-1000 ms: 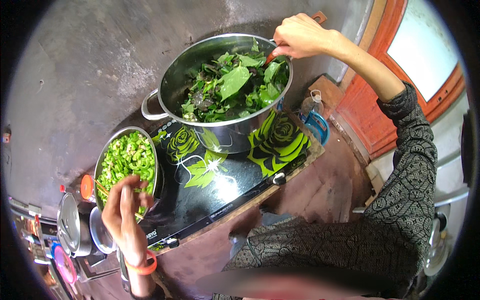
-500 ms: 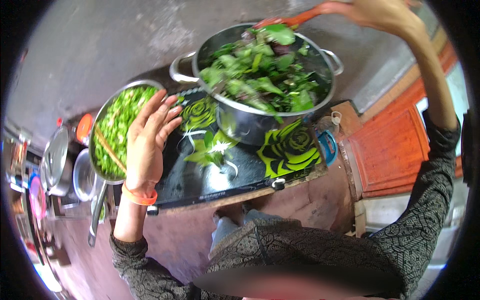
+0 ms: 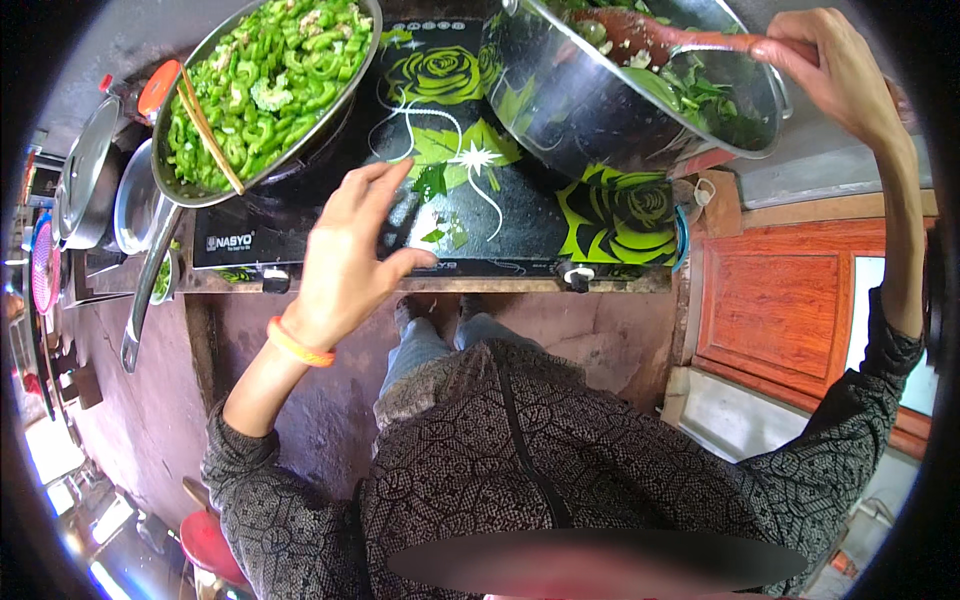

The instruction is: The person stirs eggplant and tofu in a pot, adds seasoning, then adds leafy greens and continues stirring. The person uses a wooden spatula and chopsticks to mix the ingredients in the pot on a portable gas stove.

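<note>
My right hand (image 3: pixel 835 80) is closed around the handle of a reddish-brown cooking spoon (image 3: pixel 705 42). The spoon's head dips into a large steel pot (image 3: pixel 570 110) of dark green leaves (image 3: pixel 705 100), with pale crumbly bits around it. Above the middle of the black cooktop (image 3: pixel 345 150), my left hand (image 3: pixel 350 250) hangs open with its fingers apart, holding nothing. A few loose leaves (image 3: pixel 437 236) lie on the glass beneath its fingers. To the left stands a frying pan (image 3: pixel 368 50) full of chopped green vegetables (image 3: pixel 285 85), with wooden chopsticks (image 3: pixel 208 135) resting in it.
The frying pan's handle (image 3: pixel 150 280) juts past the cooktop's front edge. Farther left are a lidded pot (image 3: pixel 88 190), a metal bowl (image 3: pixel 138 205) and a pink basket (image 3: pixel 45 265). An orange wooden panel (image 3: pixel 780 290) stands at the right, and a red stool (image 3: pixel 212 548) lower left.
The leaves heaped above the pot's rim now sit lower inside it, with the spoon among them. My left hand has moved from beside the frying pan to over the cooktop. The view has shifted.
</note>
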{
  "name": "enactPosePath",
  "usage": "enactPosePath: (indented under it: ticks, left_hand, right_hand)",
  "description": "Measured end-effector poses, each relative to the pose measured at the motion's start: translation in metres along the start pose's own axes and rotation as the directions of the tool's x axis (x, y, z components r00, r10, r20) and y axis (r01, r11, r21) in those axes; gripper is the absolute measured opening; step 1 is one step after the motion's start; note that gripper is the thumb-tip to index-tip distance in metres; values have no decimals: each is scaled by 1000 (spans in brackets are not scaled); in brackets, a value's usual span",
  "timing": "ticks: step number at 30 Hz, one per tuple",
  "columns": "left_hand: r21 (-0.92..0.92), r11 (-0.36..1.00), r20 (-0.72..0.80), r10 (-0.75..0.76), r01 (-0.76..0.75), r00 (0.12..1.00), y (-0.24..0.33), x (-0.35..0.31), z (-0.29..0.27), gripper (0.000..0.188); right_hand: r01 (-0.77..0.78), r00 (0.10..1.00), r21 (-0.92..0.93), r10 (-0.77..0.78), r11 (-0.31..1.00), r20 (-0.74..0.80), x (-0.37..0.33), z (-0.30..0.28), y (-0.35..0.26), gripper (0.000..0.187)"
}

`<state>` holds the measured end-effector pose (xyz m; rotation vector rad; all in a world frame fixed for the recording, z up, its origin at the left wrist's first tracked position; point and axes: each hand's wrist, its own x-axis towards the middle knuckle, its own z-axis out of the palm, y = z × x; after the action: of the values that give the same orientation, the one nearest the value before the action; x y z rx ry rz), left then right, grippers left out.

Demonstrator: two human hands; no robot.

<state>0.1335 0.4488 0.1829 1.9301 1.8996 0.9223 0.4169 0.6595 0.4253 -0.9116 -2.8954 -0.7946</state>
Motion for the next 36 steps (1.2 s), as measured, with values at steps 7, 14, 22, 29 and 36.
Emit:
enactPosePath:
  ticks: [7, 14, 22, 29, 36]
  left_hand:
    - [172, 978, 44, 112, -118, 993, -21, 19, 45, 97]
    - [-60, 989, 15, 134, -133, 991, -16, 11, 77, 27]
    - [-458, 858, 35, -245, 233, 969, 17, 39, -4, 10]
    - [-315, 759, -450, 409, -569, 794, 121, 153, -48, 41]
    - [-181, 940, -374, 207, -290, 904, 66, 30, 11, 11]
  right_hand:
    - [-199, 980, 19, 199, 980, -15, -4, 15, 18, 29]
    - [-218, 976, 33, 218, 975, 12, -16, 39, 81, 40]
    - [-226, 969, -139, 237, 964, 65, -68, 53, 130, 46]
    - [-183, 981, -40, 180, 982, -69, -73, 42, 100, 40]
    - [-236, 969, 31, 238, 971, -69, -103, 42, 105, 29]
